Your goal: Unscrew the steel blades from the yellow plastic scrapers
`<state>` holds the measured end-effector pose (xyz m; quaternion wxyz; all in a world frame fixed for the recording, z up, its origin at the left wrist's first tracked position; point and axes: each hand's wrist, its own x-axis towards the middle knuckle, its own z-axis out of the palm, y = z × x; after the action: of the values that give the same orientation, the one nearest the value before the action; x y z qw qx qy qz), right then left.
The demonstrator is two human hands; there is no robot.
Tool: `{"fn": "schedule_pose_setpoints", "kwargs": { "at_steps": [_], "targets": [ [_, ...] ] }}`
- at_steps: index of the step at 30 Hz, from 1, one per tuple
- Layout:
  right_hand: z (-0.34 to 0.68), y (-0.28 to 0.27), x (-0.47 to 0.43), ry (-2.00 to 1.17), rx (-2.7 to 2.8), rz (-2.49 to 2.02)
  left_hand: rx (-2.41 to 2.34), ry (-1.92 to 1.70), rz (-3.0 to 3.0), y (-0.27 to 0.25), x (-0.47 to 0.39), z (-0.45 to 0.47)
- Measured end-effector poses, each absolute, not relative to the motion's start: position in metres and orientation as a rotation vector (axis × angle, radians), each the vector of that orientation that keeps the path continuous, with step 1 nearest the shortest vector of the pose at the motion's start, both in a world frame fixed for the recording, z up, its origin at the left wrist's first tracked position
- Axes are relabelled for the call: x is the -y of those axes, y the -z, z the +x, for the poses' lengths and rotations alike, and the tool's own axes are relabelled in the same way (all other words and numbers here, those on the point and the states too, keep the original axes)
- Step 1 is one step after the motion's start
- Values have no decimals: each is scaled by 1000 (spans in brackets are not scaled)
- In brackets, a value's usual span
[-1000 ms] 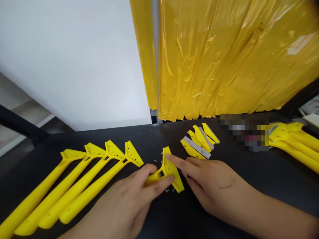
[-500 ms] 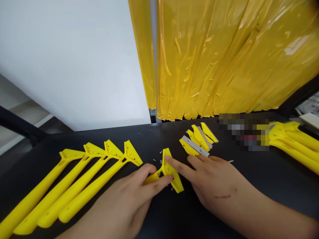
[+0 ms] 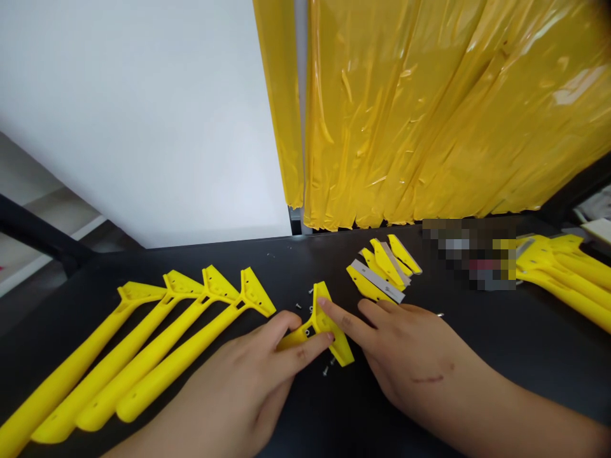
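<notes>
While my left hand (image 3: 252,362) grips a yellow handle (image 3: 327,322) near the middle of the scene, my right hand (image 3: 405,350) comes in from the right and rests its index fingertip on the handle's broad head. My left fingers are closed around the neck, one of them stretched onto the head. My right index finger is extended and the next one bent; the thumb is hidden, so I cannot tell whether that hand holds anything. Small screws (image 3: 326,371) lie around the head on the black tabletop (image 3: 324,416), and a nut (image 3: 307,332) shows through the slot in the neck. To the left, four more yellow handles (image 3: 181,359) lie slanted side by side, heads at the far end. Just beyond my right hand is a loose cluster of flat yellow plates (image 3: 387,264), the nearest bearing a grey strip. Farther right, stacked yellow handles (image 3: 558,267) lie beside a pixelated patch. At the far side, crinkled yellow sheeting (image 3: 429,114) hangs right of a white panel (image 3: 167,127).
</notes>
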<state>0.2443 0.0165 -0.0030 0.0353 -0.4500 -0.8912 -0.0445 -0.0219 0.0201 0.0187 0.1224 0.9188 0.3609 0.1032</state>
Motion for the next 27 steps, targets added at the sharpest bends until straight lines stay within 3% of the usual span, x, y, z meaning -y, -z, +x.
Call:
{"fn": "schedule_pose_setpoints", "kwargs": {
  "at_steps": [27],
  "targets": [
    [241,-2,-17,68,2740,-1354,-1041,-317,2775,-18,-18,-21]
  ]
}}
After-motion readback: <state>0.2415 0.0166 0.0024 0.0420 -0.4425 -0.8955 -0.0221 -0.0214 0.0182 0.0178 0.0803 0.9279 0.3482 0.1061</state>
